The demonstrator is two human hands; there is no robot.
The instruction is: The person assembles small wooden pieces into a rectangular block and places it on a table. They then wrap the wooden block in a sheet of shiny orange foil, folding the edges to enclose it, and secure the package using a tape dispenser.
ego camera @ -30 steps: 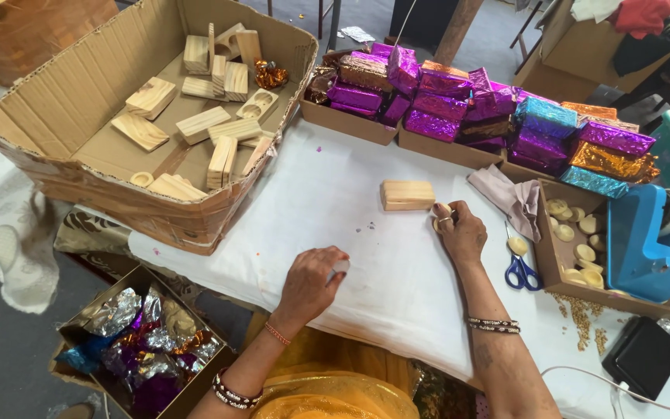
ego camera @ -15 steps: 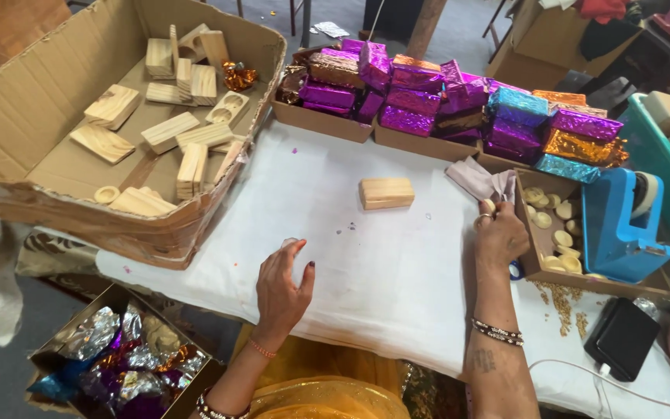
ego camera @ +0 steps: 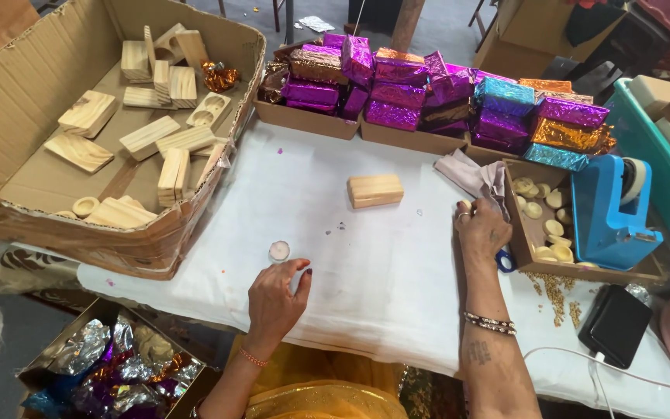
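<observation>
Fingers of left hand spread flat, empty, just below small candle on white cloth; right hand curled by candle box, grip unclear. I reckon a nudge rolls candle off near edge; wood block sits centre

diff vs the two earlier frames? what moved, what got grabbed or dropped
A small round tealight now sits on the white cloth just ahead of the left hand; it was not visible there earlier, and that hand lies open, palm down. The right hand moved right from beside the wooden block to the small box of wax rounds. Block, foil-wrapped boxes and blue tape dispenser stayed put.
</observation>
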